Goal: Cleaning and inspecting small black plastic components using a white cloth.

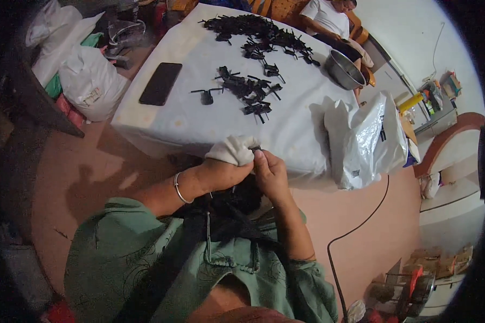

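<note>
My left hand (231,156) has white cloth, apparently a glove, over its fingers and a bangle at the wrist. It is closed, and its fingertips meet those of my bare right hand (270,171) at the table's near edge. Between them is a small black part (256,148), mostly covered by the fingers; its exact kind cannot be made out. My right thumb and forefinger pinch it. Beyond my hands, a loose cluster of black plastic parts with thin prongs (245,89) lies on the white-covered table (199,121). A larger pile of similar parts (248,27) lies farther back.
A dark phone (160,84) lies at the table's left. On the right stand a metal bowl (344,70) and a white plastic bag (361,140). Another person (328,19) sits beyond the far right corner. White sacks (91,81) rest at left; a black cable (355,231) crosses the floor.
</note>
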The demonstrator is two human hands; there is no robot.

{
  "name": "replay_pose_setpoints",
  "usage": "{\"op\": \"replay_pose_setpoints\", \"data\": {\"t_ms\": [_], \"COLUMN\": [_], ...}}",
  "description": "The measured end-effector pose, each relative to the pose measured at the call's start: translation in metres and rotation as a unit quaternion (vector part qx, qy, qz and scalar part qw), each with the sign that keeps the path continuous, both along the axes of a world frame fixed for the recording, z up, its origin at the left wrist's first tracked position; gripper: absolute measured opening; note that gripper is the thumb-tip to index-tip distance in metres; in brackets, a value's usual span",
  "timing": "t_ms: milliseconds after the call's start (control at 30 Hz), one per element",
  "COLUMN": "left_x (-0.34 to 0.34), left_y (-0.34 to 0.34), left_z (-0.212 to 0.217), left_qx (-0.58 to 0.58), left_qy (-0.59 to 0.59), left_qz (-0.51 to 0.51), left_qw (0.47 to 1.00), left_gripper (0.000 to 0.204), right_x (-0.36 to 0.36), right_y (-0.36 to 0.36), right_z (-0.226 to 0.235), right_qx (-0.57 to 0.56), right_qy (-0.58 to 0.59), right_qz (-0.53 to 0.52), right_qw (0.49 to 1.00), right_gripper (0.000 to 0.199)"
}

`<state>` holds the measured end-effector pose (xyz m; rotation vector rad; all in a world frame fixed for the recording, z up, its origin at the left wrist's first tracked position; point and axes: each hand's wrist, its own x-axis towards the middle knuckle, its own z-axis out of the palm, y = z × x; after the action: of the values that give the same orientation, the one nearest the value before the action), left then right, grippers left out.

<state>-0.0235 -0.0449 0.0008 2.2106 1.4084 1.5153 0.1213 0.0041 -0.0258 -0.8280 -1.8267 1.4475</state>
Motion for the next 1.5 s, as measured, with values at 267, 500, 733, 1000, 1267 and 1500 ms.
{"op": "replay_pose_setpoints", "data": {"t_ms": [267,500,733,1000,1267,1500], "left_x": [0.004,-0.009,-0.005,-0.004,-0.008,0.001], "left_y": [0.002,0.004,0.0,0.0,-0.004,0.0], "left_z": [-0.016,-0.021,-0.018,-0.016,-0.004,-0.028], "left_qx": [-0.008,-0.287,-0.283,-0.203,-0.381,-0.152], "left_qy": [-0.136,-0.415,-0.306,-0.205,-0.249,-0.126], "left_qz": [0.029,-0.095,-0.106,-0.124,-0.128,-0.095], "left_qw": [0.99,0.858,0.903,0.949,0.881,0.976], "left_gripper": [0.015,0.03,0.026,0.027,0.037,0.018], "right_x": [0.005,0.021,0.019,0.016,0.011,0.008], "right_y": [-0.008,0.003,0.007,0.003,0.002,-0.001], "right_z": [0.012,0.013,0.008,0.021,0.016,0.008], "right_qx": [-0.05,0.078,0.105,0.183,0.108,0.083], "right_qy": [0.018,-0.061,0.022,-0.045,-0.067,-0.073], "right_qz": [-0.064,0.002,-0.032,0.01,0.013,0.029], "right_qw": [0.997,0.995,0.994,0.982,0.992,0.993], "right_gripper": [0.023,0.011,0.01,0.01,0.022,0.027]}}
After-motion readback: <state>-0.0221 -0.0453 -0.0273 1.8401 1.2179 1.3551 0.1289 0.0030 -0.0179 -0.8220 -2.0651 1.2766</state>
